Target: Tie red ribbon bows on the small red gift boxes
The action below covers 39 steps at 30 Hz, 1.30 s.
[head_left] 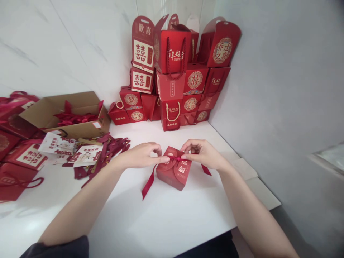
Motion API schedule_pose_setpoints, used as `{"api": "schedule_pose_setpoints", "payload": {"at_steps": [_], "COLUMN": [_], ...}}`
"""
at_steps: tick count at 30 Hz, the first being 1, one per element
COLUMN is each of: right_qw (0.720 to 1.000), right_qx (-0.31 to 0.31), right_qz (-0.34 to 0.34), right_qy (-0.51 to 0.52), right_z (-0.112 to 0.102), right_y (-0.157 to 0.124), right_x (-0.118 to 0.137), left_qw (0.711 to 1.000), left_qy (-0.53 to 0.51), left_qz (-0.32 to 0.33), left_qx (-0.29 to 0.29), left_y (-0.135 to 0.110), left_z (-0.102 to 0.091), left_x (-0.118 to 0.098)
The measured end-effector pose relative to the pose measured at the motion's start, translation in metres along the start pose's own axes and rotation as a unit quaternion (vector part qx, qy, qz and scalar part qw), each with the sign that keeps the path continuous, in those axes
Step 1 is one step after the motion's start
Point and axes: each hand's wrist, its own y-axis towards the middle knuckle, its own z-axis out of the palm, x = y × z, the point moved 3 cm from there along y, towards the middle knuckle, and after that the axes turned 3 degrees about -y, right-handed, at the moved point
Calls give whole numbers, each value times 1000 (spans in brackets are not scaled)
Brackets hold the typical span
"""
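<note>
Ribbon of dark red satin point(149, 182) crosses the top of a small red paper gift box point(173, 171), which sits on the white counter point(161, 218) in front of me. I see my 2 hands nearly closed, my left hand point(139, 156) and right hand point(202, 154) each pinching the ribbon just above the box. To the left lie loose ribbons and printed cards point(86, 156) beside an open brown cardboard carton point(64, 114). Stacked red gift boxes point(172, 86) fill the corner beyond.
</note>
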Motion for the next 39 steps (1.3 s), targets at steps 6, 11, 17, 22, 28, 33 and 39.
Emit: {"api": "schedule_pose_setpoints", "payload": {"at_steps": [6,11,17,22,28,33,39], "right_qw": [1000,1000,999,1000,999,999,997], "right_qx": [3,8,2,-5,8,16,49], "right_qz": [-2,-3,-4,4,23,16,-1], "right_qy": [-15,-28,-33,-26,-28,-33,-53], "right_z": [0,1,1,-6,-17,-18,-13], "right_y": [0,-1,-1,-3,-11,-9,-6], "right_x": [1,0,-2,-1,4,1,3], "left_qw": [980,972,965,946,946,939,941], "left_qy": [-167,-186,-188,-228,-213,-216,-273], "left_qz": [-26,-42,-13,-10,11,5,-28], "left_qx": [104,138,182,232,245,267,199], "left_y": [9,7,5,3,6,9,-8], "left_z": [8,9,10,7,3,3,-4], "left_x": [9,10,11,13,24,30,7]}}
